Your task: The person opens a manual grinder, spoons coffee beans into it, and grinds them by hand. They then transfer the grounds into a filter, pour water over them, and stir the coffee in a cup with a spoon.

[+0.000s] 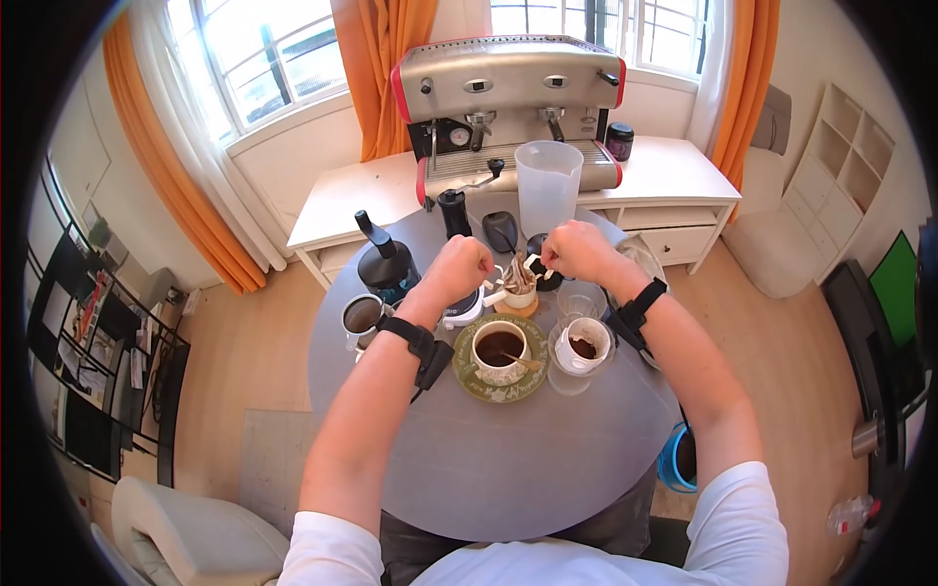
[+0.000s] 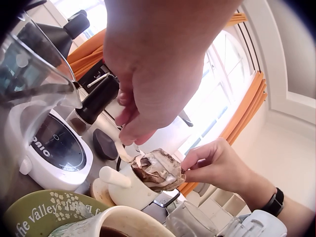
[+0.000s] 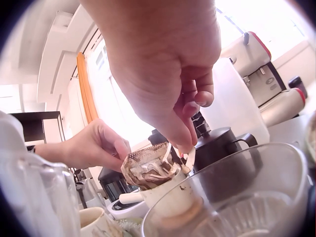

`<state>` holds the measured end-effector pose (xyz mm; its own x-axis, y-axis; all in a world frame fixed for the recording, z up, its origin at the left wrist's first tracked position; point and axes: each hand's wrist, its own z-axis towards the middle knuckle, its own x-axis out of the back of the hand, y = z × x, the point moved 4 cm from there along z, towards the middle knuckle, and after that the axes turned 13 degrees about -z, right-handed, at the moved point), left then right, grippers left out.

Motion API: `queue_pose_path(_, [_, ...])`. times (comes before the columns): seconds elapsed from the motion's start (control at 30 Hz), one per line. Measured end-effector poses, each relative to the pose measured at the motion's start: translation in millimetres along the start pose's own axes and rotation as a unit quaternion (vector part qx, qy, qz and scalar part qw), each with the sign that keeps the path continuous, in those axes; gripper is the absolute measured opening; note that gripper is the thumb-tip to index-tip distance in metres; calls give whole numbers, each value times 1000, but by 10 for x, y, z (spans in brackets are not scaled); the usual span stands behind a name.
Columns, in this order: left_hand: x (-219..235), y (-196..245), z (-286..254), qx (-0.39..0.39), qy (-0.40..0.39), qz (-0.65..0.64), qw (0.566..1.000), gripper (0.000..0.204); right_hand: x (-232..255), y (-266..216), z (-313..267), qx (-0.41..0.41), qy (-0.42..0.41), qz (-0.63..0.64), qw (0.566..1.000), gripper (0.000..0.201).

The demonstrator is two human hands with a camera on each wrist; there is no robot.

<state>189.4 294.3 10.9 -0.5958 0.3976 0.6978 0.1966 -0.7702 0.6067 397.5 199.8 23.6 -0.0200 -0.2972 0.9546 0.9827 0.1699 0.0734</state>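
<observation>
- Left hand (image 1: 457, 270): fingertips pinching one side of the filter bag.
- Right hand (image 1: 583, 254): pinching its opposite side.
- Filter bag (image 2: 159, 169): stained, at the mouth of the handled white pot (image 2: 129, 191).
- Wooden coaster (image 1: 518, 311): under the pot, on the grey counter (image 1: 489, 469).
- Green plate (image 1: 472, 377): nearer the person, bearing a cup (image 1: 496, 374) of dark liquid.

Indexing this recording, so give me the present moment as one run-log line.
left hand: pinches drip coffee bag; right hand: pinches its paper tab; bag: sits in white handled cup
</observation>
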Motion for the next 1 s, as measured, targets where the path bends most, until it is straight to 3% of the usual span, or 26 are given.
queue_pose_path(0.43, [-51, -130, -39, 58, -59, 7, 997, 13, 30, 23, -69, -5, -80, 70, 994, 8])
queue_pose_path(0.6, [10, -88, -23, 140, -16, -38, 989, 19, 172, -51, -71, -67, -153, 135, 977, 15])
queue_pose_path(0.73, [44, -67, 20, 173, 20, -30, 984, 23, 106, -41, 17, -81, -132, 165, 974, 20])
queue_pose_path(0.8, [46, -76, 51, 163, 64, -85, 981, 28, 76, -35, 78, -83, -120, 168, 975, 22])
queue_pose_path(1.0, [-169, -217, 206, 252, 38, -150, 955, 36, -46, -79, 282, -69, -145, 165, 973, 28])
